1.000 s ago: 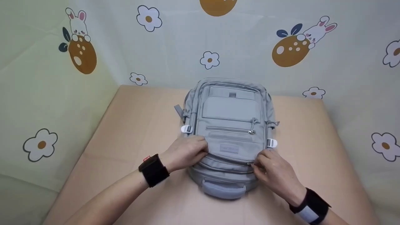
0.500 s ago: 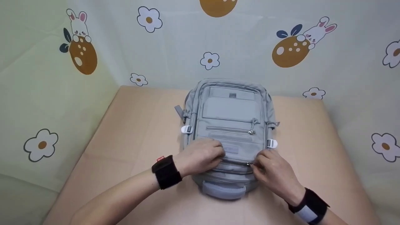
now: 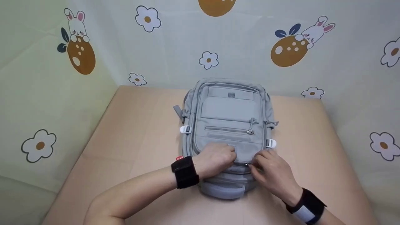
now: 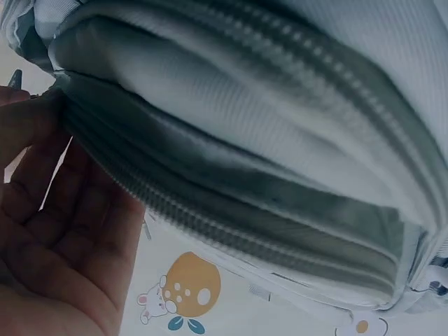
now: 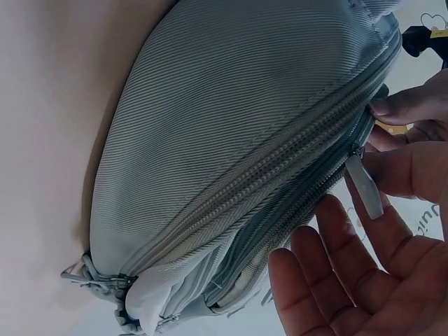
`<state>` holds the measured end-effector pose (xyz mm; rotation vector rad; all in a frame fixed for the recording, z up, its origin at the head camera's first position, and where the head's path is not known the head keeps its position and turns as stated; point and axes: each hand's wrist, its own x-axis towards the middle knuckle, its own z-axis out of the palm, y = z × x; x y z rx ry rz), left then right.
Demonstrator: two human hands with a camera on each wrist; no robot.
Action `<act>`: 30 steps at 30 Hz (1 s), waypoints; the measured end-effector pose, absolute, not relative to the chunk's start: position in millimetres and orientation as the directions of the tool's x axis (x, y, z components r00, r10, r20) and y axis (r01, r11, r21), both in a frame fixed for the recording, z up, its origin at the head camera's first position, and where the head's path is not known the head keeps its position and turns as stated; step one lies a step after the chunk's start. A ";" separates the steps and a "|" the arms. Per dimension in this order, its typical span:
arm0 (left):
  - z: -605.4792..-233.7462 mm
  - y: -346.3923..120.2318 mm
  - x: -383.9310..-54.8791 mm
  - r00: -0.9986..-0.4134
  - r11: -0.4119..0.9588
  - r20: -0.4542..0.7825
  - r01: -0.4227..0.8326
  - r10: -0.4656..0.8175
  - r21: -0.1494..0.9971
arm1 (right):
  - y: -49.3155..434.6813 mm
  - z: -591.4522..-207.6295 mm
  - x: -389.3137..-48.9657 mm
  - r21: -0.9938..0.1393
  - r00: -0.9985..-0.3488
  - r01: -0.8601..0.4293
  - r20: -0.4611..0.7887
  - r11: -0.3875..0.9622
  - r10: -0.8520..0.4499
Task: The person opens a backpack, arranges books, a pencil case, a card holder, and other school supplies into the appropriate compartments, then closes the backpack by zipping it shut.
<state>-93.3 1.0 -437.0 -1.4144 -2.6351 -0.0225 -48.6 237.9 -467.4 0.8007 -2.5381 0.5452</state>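
Note:
A grey backpack [image 3: 229, 109] lies front side up on the table, its carry handle [image 3: 223, 191] toward the person. Its curved front pocket gapes in the left wrist view, with zipper teeth [image 4: 231, 236] along both edges and the lining [image 4: 231, 105] showing. My left hand [image 3: 216, 158] pinches the pocket's edge between thumb and fingers, left of my right hand. At the pocket's right side, my right hand [image 3: 272, 172] pinches the zipper by its metal pull [image 5: 364, 185], thumb at the slider and the other fingers spread below.
The beige table [image 3: 140, 125] extends on both sides of the backpack. A cloth backdrop [image 3: 175, 43] printed with rabbits and flowers hangs behind and at the sides. White strap buckles [image 3: 186, 129] stick out at the bag's sides.
My left hand has slid rightward along the pocket's edge, from its left side toward my right hand. The right hand stays at the zipper pull, and the backpack has hardly moved.

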 end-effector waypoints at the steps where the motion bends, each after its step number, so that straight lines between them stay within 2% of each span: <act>1: -436.8 1.5 -93.1 -0.547 0.558 0.132 0.827 0.827 -0.069 | 237.6 -467.6 -48.7 -0.235 -0.744 -0.610 0.499 0.757 -0.445; 12: -435.1 2.0 -91.1 -0.569 0.575 0.080 0.814 0.818 -0.089 | 247.4 -467.0 -50.7 -0.269 -0.786 -0.575 0.444 0.773 -0.430; 21: -436.6 0.3 -91.6 -0.551 0.560 0.112 0.824 0.827 -0.085 | 273.4 -465.1 -60.9 -0.197 -0.768 -0.558 0.490 0.806 -0.412; 30: -437.9 0.8 -93.3 -0.562 0.567 0.091 0.823 0.822 -0.041 | 284.6 -469.7 -73.1 -0.193 -0.796 -0.508 0.478 0.839 -0.372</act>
